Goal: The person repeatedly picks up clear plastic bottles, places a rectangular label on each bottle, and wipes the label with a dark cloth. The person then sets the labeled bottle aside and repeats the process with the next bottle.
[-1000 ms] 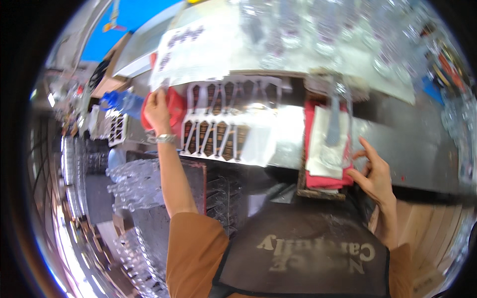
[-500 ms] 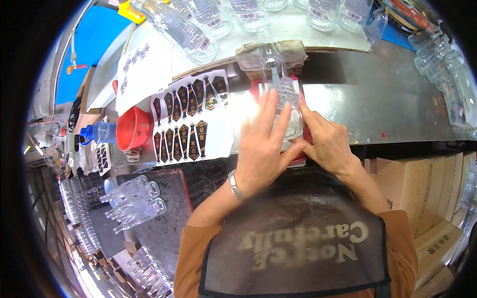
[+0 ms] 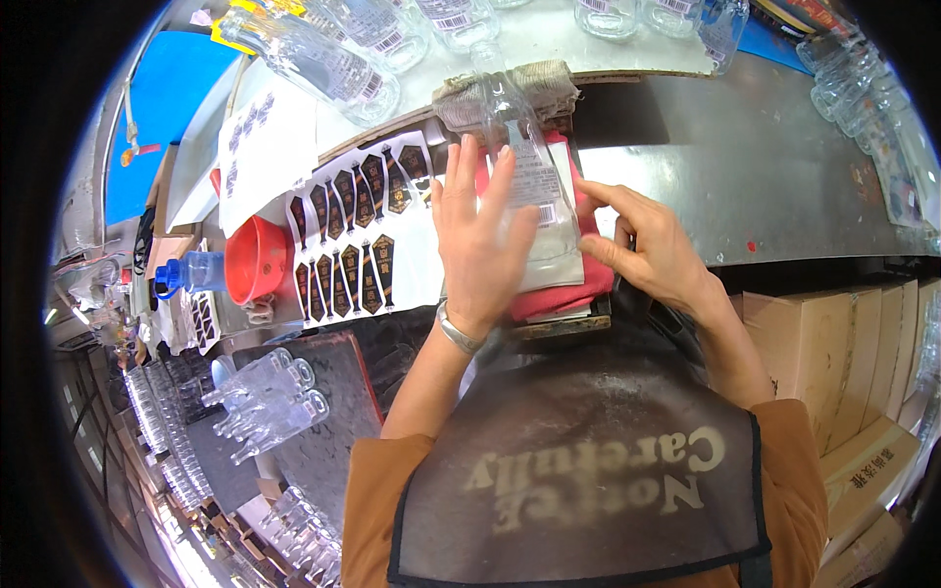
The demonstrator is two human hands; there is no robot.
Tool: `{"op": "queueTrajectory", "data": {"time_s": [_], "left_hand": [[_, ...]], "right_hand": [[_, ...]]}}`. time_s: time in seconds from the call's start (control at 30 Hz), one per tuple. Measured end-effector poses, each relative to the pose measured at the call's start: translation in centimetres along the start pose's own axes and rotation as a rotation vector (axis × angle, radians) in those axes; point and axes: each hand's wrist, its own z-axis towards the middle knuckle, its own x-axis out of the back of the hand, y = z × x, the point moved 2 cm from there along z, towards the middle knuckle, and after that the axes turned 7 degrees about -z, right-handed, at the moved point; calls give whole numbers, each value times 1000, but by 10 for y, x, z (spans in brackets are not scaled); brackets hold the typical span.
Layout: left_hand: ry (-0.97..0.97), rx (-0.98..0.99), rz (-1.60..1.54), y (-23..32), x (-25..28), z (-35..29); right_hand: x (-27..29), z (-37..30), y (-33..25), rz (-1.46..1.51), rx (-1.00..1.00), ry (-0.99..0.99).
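Note:
A clear glass bottle (image 3: 518, 147) with a printed label lies in front of me, its neck resting on a folded cloth (image 3: 545, 86) and its base toward me. Under it is a red and white cloth pad (image 3: 578, 284). My left hand (image 3: 480, 235) is over the bottle's left side with its fingers stretched and somewhat blurred; whether its palm touches the glass I cannot tell. To the right of the bottle, my right hand (image 3: 649, 245) has its thumb and forefinger apart and nothing between them. Left of the pad lies a sheet of dark tie-shaped stickers (image 3: 345, 233).
Several labelled bottles (image 3: 368, 83) stand or lean along the white board at the back. A red bowl (image 3: 257, 260) and a blue-capped bottle (image 3: 201, 271) sit at the left. More bottles (image 3: 267, 397) lie lower left. Cardboard boxes (image 3: 799, 343) fill the lower right.
My view has shifted a little. The right hand has come away from the bottle and its fingers have spread. The left hand has moved off the label, which now shows more.

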Motion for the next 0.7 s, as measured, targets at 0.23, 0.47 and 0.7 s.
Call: {"op": "queueTrajectory", "data": {"time_s": [0.23,0.47,0.7], "left_hand": [[-56,-50,-60,-6,5,13],[-27,29,-177,-7,3,12],[-47,15,-384,-14,9,6]], "right_hand": [[-10,28,-4,286,-149,49],[-18,41,-2,135,-59,115],[-18,33,-6,104,-100,98]]}}
